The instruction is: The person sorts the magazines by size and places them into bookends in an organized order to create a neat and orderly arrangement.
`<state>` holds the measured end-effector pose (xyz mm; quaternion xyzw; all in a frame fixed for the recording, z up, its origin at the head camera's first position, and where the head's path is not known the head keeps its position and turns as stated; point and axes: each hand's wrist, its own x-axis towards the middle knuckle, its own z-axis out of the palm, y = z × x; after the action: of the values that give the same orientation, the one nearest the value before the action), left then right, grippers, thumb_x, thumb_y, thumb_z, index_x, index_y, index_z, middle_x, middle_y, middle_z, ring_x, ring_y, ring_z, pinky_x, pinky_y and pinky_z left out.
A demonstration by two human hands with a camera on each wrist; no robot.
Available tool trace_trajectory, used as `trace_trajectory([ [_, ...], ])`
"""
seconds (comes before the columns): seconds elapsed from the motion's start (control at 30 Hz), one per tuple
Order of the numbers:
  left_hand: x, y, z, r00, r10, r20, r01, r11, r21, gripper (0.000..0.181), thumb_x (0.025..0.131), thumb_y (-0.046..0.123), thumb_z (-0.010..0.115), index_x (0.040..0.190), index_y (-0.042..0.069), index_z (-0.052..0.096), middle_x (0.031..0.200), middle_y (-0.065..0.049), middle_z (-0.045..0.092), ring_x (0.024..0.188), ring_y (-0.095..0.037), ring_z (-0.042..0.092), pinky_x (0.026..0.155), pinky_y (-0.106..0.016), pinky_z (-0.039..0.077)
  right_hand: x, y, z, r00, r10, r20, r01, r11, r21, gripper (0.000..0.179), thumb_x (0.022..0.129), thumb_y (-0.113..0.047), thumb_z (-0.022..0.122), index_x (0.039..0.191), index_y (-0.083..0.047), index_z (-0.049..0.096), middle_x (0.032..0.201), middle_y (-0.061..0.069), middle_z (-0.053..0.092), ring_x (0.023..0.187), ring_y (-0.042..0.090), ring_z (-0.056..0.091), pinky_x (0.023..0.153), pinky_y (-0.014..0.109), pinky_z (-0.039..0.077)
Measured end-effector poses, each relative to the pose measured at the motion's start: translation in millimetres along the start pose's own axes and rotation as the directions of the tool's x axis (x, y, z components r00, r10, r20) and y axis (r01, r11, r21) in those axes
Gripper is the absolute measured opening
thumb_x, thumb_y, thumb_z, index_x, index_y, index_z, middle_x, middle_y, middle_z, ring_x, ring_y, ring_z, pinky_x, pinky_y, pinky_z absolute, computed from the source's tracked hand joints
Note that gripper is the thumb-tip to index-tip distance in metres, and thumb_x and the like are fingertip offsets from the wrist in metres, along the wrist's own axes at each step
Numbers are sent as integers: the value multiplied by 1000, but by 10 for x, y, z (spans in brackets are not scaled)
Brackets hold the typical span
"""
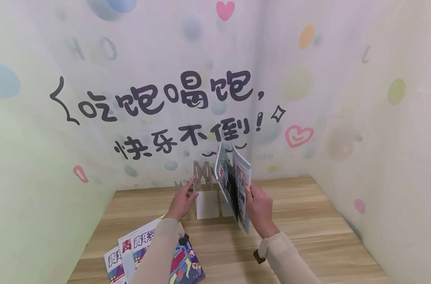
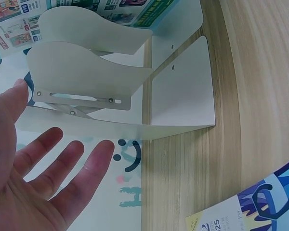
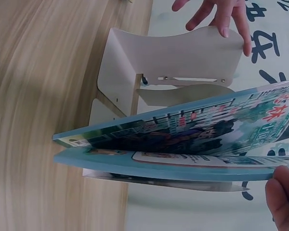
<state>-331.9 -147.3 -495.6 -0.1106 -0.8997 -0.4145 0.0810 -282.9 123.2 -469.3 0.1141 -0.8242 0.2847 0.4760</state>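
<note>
A beige metal book rack [image 1: 207, 205] with upright panels and a crossed folding link stands at the back of the table. My left hand [image 1: 181, 202] is at its left end panel [image 2: 120, 129], thumb on the inner side and fingers spread along the outer side. On the right, my right hand [image 1: 260, 206] holds magazines [image 1: 242, 185] by their outer edge. They stand upright in the rack's right part, splayed apart along the front. In the right wrist view a fingertip [image 3: 281, 190] lies on the blue edge of one; most of that hand is out of frame.
Several colourful magazines [image 1: 116, 264] lie overlapping on the wooden table [image 1: 307, 236] at the front left, partly behind my left sleeve. A printed wall [image 1: 158, 59] with large dark characters rises right behind the rack. Side walls border the table left and right.
</note>
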Motion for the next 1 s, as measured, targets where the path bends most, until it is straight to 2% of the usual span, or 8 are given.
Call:
trace_trajectory([
  [0.13, 1, 2, 1, 1000, -11, 2, 11, 1000, 6, 61, 100, 23, 57, 153, 34, 29, 130, -16, 55, 100, -29, 61, 82, -45, 52, -37, 35, 31, 1000, -1, 6, 1, 1000, -2, 11, 89, -11, 67, 94, -2, 67, 83, 16, 70, 66, 35, 65, 48, 52, 48],
  [0.27, 3, 3, 0, 1000, -9, -1, 9, 1000, 8, 62, 100, 21, 57, 153, 37, 28, 129, -16, 55, 99, -29, 61, 82, -45, 52, -61, 62, 63, 1000, -6, 3, 6, 1000, 22, 11, 90, -11, 67, 94, 0, 68, 89, 14, 69, 75, 33, 65, 54, 51, 52],
  [0.4, 2, 14, -2, 1000, -7, -5, 7, 1000, 8, 62, 99, 21, 57, 153, 36, 29, 130, -16, 55, 99, -29, 61, 82, -46, 52, -80, 76, 87, 1000, -12, -15, 13, 999, 52, 13, 89, -9, 68, 95, 2, 70, 98, 13, 68, 86, 32, 65, 62, 51, 54],
  [0.57, 8, 17, -5, 1000, -7, -1, 7, 1000, 9, 61, 100, 23, 57, 153, 33, 29, 132, -18, 54, 100, -30, 61, 82, -47, 52, -106, 86, 114, 1000, -2, -17, 3, 998, 58, 14, 88, -8, 68, 97, 2, 70, 101, 14, 66, 89, 31, 64, 66, 51, 55],
  [0.83, 0, 20, -7, 1000, -22, 6, 22, 1000, 2, 62, 100, 25, 56, 153, 39, 27, 132, -18, 55, 100, -29, 61, 82, -46, 52, -149, 87, 137, 1000, 7, 4, -7, 999, 54, 13, 88, -8, 69, 96, 2, 69, 103, 17, 65, 88, 32, 64, 63, 53, 55],
  [1.0, -6, 23, -5, 1000, -21, 10, 21, 1000, 3, 61, 100, 24, 56, 154, 34, 28, 133, -18, 54, 101, -30, 60, 81, -46, 53, -171, 104, 160, 1000, 11, 7, -11, 998, 55, 14, 88, -7, 69, 98, 3, 69, 103, 17, 65, 89, 32, 64, 64, 53, 55],
])
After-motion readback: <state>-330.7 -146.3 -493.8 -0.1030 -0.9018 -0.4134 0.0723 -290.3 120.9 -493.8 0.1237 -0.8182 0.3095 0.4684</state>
